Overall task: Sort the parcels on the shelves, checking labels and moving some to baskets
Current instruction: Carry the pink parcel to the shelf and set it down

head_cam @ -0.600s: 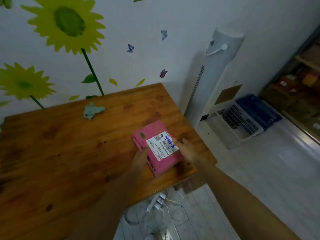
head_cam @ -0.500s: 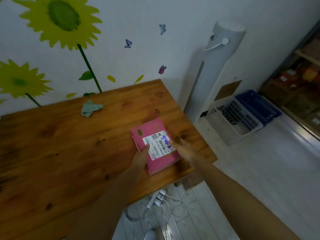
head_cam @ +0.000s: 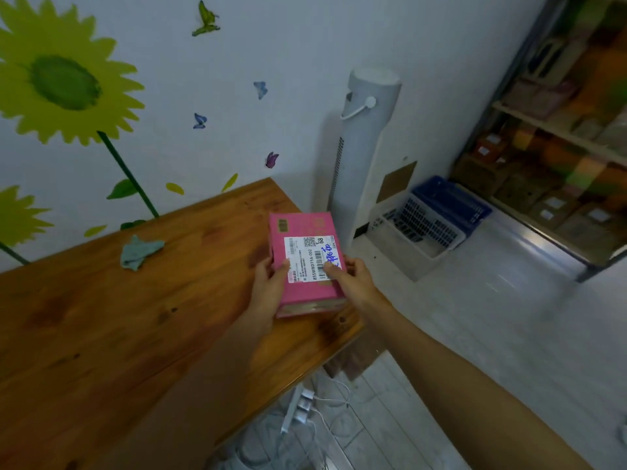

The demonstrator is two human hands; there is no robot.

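**Fingers (head_cam: pixel 284 266) gripping the pink parcel (head_cam: pixel 305 225) for a label check**

Fingers of both hands are clamping the pink parcel from its two long sides. The left hand (head_cam: pixel 271 283) is holding the left edge with its thumb lying on top. The right hand (head_cam: pixel 356 283) is holding the right edge the same way, its thumb pressing on a corner of the white label (head_cam: pixel 310 257). The parcel is sitting label-up over the far right corner of the wooden surface (head_cam: pixel 135 334). It is seemingly raised off the surface, though contact at the near end is hard to rule out.

Judging by this, the label-checking step is going on — the print and blue handwriting are facing the camera. The next move is likely deciding where the parcel belongs. A white basket (head_cam: pixel 417 232) and a blue basket (head_cam: pixel 454 201) are standing on the floor just beyond that corner, beside a tower fan (head_cam: pixel 363 147), with the shelves (head_cam: pixel 559 130) of parcels further right. Carrying it there is calling for a firm two-sided hold while swinging right past the fan, then lowering it into whichever basket the label is pointing to.
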